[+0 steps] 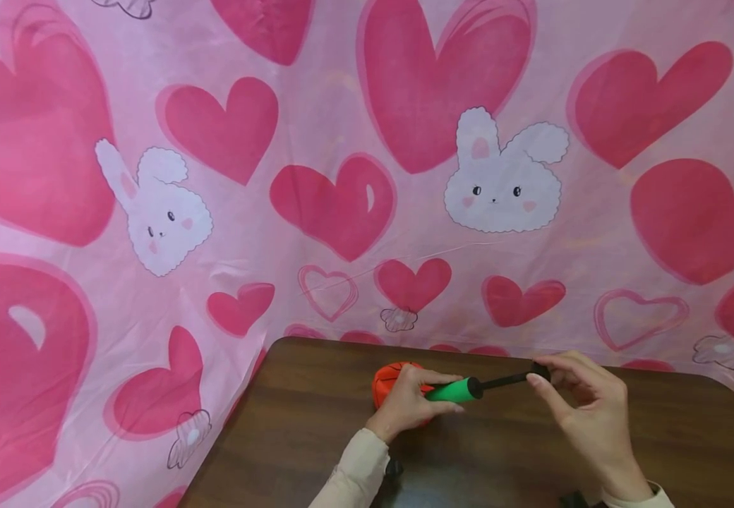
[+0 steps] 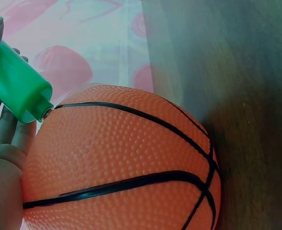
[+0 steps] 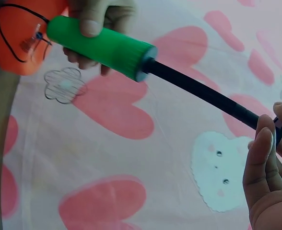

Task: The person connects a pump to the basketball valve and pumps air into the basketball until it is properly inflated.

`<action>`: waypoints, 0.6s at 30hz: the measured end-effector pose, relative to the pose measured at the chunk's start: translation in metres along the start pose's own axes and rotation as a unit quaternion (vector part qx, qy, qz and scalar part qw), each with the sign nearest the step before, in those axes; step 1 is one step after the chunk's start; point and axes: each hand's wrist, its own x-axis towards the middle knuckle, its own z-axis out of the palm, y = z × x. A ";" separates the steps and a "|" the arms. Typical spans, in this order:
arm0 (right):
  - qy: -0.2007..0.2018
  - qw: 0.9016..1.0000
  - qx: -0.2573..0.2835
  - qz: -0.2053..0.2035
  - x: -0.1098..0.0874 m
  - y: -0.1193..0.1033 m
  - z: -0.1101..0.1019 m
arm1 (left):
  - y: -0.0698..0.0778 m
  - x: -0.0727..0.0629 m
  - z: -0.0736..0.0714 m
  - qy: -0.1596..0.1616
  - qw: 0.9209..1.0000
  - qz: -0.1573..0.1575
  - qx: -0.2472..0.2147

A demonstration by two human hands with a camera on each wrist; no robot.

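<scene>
A small hand pump (image 1: pixel 452 391) with a green barrel and a black rod is held between both hands. My left hand (image 1: pixel 408 402) grips the green barrel (image 2: pixel 18 81), thumb on one side and fingers on the other. At the rod's far end, my right hand (image 1: pixel 589 406) pinches the black handle (image 1: pixel 540 372). The black rod (image 3: pixel 203 95) stands well drawn out of the barrel. An orange toy basketball (image 2: pixel 117 148) with black lines is right at the barrel's nozzle end, beside the left palm. In the right wrist view a small clear piece (image 3: pixel 30 44) shows against the ball (image 3: pixel 9 28).
A dark brown wooden table (image 1: pixel 303 395) lies under the hands. Pink cloth (image 1: pixel 316 120) with hearts and rabbit faces hangs behind and to the left of it. Small dark objects show by the left sleeve (image 1: pixel 394 467) and near the right wrist (image 1: pixel 572 499).
</scene>
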 end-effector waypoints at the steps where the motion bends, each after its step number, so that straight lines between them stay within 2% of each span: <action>1: 0.001 1.000 0.003 -0.003 0.001 0.000 -0.002 | 0.000 0.000 0.000 0.000 1.000 -0.001 0.000; 6: 0.000 0.999 0.033 -0.008 0.002 0.001 -0.004 | 0.000 0.000 0.000 -0.002 1.000 -0.002 -0.010; 11: -0.006 0.999 0.047 -0.011 -0.001 0.003 0.003 | 0.000 0.001 0.000 -0.001 1.000 -0.003 -0.026; 18: -0.037 0.998 -0.028 0.044 -0.012 0.007 0.023 | 0.000 0.001 0.003 -0.003 1.000 0.013 -0.017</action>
